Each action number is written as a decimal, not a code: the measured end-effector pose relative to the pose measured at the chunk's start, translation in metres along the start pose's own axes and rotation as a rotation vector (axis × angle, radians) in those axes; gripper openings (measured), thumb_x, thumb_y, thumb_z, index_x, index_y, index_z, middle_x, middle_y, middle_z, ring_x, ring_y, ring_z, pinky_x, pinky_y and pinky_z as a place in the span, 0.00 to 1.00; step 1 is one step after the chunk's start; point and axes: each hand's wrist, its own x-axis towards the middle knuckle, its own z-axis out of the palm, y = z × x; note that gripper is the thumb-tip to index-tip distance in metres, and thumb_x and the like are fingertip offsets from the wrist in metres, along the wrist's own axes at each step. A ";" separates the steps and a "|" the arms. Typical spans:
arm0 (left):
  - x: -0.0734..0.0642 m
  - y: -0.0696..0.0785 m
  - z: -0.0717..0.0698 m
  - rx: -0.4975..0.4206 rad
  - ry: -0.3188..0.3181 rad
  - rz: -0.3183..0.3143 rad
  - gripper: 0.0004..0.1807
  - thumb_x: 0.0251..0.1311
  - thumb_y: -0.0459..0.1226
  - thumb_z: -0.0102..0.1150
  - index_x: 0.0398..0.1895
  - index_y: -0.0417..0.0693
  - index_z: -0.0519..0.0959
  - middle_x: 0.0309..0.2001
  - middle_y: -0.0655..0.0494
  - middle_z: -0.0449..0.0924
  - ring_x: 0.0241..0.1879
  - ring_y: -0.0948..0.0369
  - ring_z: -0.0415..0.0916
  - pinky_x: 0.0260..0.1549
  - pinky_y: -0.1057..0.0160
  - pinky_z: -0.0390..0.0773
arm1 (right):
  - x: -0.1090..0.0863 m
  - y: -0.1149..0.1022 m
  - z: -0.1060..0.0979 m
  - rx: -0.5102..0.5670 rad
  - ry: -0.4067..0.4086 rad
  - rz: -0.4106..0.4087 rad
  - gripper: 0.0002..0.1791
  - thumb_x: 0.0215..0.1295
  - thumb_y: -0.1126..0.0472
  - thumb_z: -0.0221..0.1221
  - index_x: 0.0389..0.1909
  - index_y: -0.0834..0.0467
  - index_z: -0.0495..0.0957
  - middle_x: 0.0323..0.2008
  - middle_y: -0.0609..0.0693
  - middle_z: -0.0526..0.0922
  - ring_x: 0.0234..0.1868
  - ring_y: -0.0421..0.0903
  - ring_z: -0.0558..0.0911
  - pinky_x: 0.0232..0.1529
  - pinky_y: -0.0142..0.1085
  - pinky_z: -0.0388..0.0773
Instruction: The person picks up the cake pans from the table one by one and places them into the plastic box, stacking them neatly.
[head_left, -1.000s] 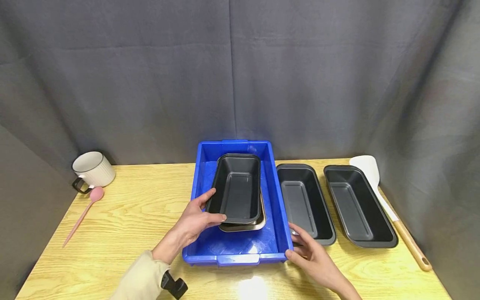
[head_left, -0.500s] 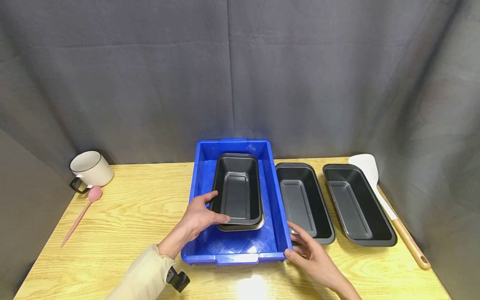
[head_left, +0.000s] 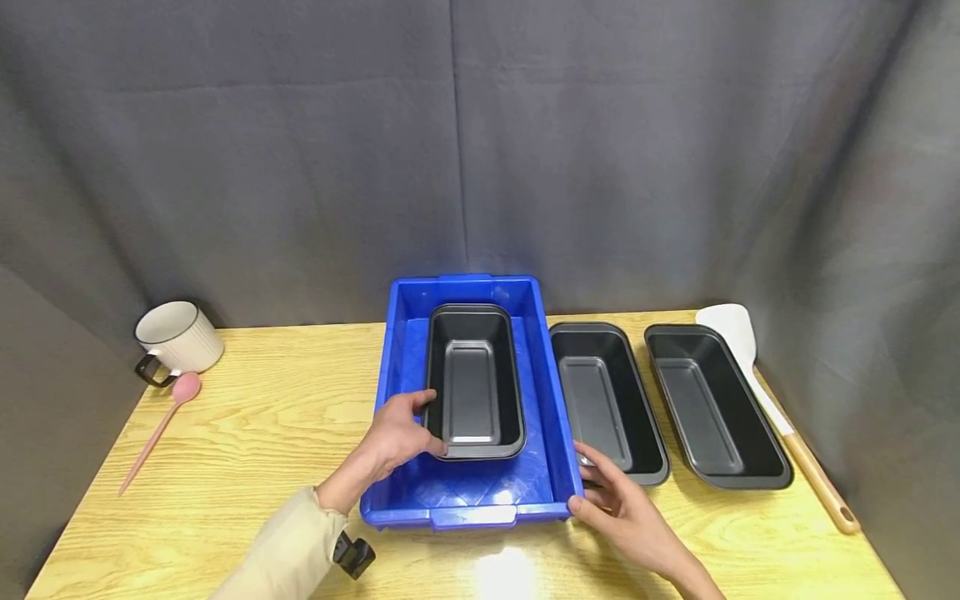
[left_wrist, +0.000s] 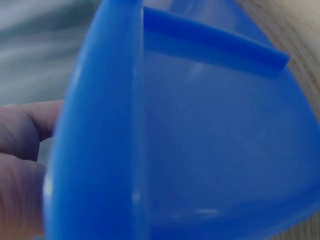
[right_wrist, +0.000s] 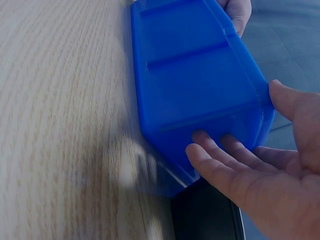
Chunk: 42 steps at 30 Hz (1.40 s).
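Observation:
Inside the blue plastic bin (head_left: 480, 515) lies a black loaf pan (head_left: 471, 392), lengthwise. My left hand (head_left: 401, 429) holds the pan's near-left corner, thumb at the front rim and fingers along the left side. The left wrist view is mostly filled by the bin's wall (left_wrist: 215, 135), with part of the hand behind its rim. At the bin's near-right corner my right hand (head_left: 622, 517) grips the outside. In the right wrist view its thumb touches the rim and its fingertips (right_wrist: 197, 152) rest against the blue wall.
Right of the bin are two more black loaf pans, the nearer one (head_left: 596, 400) beside its wall and another (head_left: 708, 408) farther right. A white spatula (head_left: 787, 433) with a wooden handle lies beyond. At left are a white mug (head_left: 180, 337) and a pink spoon (head_left: 168, 417).
The black loaf pan has settled lower and squarer in the bin; the brownish pan that showed beneath its near end is now hidden. My right hand has stayed at the bin's corner.

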 end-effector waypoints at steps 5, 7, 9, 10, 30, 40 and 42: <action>-0.001 0.000 -0.001 0.071 -0.028 0.000 0.49 0.28 0.23 0.75 0.64 0.30 0.66 0.54 0.38 0.77 0.51 0.48 0.72 0.53 0.51 0.72 | 0.000 0.001 0.002 0.004 0.001 -0.016 0.35 0.66 0.72 0.56 0.70 0.71 0.51 0.55 0.78 0.69 0.47 0.49 0.83 0.42 0.38 0.82; -0.002 0.001 -0.001 0.090 -0.032 -0.007 0.48 0.29 0.24 0.75 0.64 0.30 0.67 0.54 0.38 0.76 0.49 0.49 0.73 0.52 0.52 0.73 | 0.001 0.002 0.002 0.001 0.000 -0.021 0.35 0.66 0.72 0.55 0.70 0.71 0.51 0.55 0.78 0.69 0.47 0.49 0.82 0.42 0.38 0.82; -0.003 0.001 -0.003 0.071 -0.049 -0.021 0.46 0.32 0.25 0.75 0.63 0.30 0.67 0.54 0.37 0.75 0.42 0.50 0.76 0.45 0.54 0.77 | 0.001 0.002 0.002 -0.002 0.004 -0.015 0.35 0.66 0.72 0.56 0.70 0.70 0.51 0.55 0.78 0.69 0.47 0.49 0.82 0.42 0.38 0.82; -0.003 0.002 -0.003 0.046 -0.063 -0.032 0.45 0.33 0.25 0.75 0.63 0.30 0.68 0.54 0.36 0.74 0.38 0.52 0.77 0.41 0.54 0.79 | 0.000 0.001 0.001 -0.003 0.005 -0.011 0.35 0.66 0.72 0.56 0.70 0.70 0.51 0.55 0.78 0.69 0.47 0.48 0.82 0.42 0.38 0.82; -0.044 -0.021 -0.059 -0.123 0.024 0.261 0.18 0.59 0.34 0.64 0.52 0.40 0.78 0.52 0.45 0.79 0.47 0.51 0.78 0.42 0.58 0.80 | -0.001 -0.013 -0.001 -0.138 0.049 -0.046 0.29 0.67 0.72 0.54 0.67 0.72 0.58 0.52 0.74 0.74 0.47 0.43 0.82 0.44 0.32 0.80; -0.076 -0.077 -0.047 -0.078 0.048 0.333 0.31 0.56 0.36 0.68 0.64 0.46 0.71 0.65 0.43 0.67 0.57 0.39 0.71 0.49 0.49 0.77 | -0.003 -0.025 -0.006 -0.278 0.128 -0.042 0.25 0.66 0.70 0.56 0.63 0.68 0.66 0.50 0.65 0.79 0.45 0.43 0.83 0.43 0.31 0.80; -0.078 -0.083 -0.042 -0.117 0.031 0.339 0.30 0.56 0.34 0.67 0.64 0.44 0.71 0.65 0.42 0.67 0.57 0.40 0.71 0.48 0.53 0.79 | -0.005 -0.027 -0.007 -0.302 0.159 -0.062 0.23 0.66 0.71 0.56 0.62 0.66 0.68 0.50 0.62 0.80 0.46 0.43 0.83 0.42 0.32 0.81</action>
